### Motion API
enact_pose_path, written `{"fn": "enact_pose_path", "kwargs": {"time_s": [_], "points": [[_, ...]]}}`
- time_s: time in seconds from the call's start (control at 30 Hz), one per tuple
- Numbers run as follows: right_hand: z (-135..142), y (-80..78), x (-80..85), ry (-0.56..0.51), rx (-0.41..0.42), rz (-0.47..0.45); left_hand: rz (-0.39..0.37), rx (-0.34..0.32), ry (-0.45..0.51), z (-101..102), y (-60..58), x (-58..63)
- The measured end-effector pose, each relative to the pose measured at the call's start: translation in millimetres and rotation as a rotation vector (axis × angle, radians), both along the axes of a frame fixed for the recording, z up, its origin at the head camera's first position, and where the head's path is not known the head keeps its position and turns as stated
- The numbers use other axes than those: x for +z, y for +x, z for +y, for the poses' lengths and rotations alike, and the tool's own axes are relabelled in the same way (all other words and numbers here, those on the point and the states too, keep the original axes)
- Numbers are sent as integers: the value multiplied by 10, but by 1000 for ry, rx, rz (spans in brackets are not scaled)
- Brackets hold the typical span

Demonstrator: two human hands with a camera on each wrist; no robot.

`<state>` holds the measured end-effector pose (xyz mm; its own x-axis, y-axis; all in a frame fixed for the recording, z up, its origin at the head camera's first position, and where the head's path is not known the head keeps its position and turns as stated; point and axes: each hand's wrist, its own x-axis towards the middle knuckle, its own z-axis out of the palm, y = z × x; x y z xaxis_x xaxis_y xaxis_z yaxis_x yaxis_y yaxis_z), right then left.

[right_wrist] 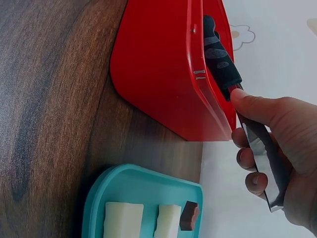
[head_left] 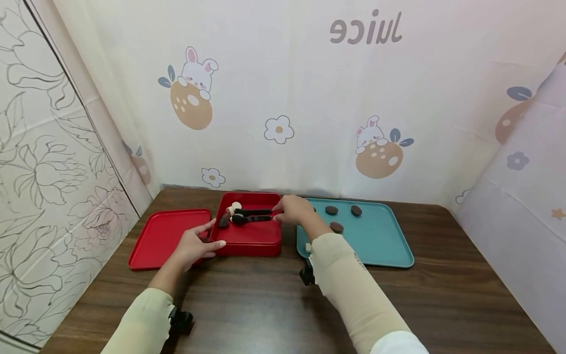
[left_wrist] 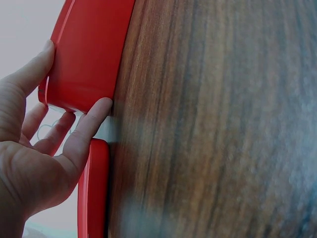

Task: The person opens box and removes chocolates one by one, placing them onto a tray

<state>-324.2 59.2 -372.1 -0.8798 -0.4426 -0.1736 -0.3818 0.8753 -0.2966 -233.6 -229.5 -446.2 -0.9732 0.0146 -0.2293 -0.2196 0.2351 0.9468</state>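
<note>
The right hand (head_left: pixel 295 210) grips a pair of tongs (right_wrist: pixel 262 158) with metal arms and black tips. Those black tips (head_left: pixel 254 219) reach left into a deep red box (head_left: pixel 247 250), beside several cream and dark brown pieces (head_left: pixel 224 221) in its left part. Whether the tips pinch a piece cannot be made out. At the box's left side the left hand (head_left: pixel 194 246) has its fingers spread, with fingertips touching the wall and front corner. In the left wrist view, one fingertip (left_wrist: pixel 48 47) rests at the box's rim.
A flat red tray or lid (head_left: pixel 161 241) lies left of the box, beneath the left forearm. Right of it is a teal tray (head_left: pixel 371 241) with brown oval pieces (head_left: pixel 336 227) and cream pieces (right_wrist: pixel 123 218). A printed curtain (head_left: pixel 283 162) hangs behind the wooden table (head_left: pixel 247 305).
</note>
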Motion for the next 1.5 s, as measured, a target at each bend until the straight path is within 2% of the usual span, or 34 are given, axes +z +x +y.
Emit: {"fn": "enact_pose_path", "kwargs": {"time_s": [0.53,0.83,1.07,1.5], "points": [[169,31,82,-6,63,77,2,-4,-10,6,-13,-1],[330,127,171,-78,106,55,-4,2,-23,11,-7,5],[460,208,178,-140,93,16,-12,5,-26,10,0,8],[671,388,125,-179,100,68,-6,-4,-21,4,12,-15]]}}
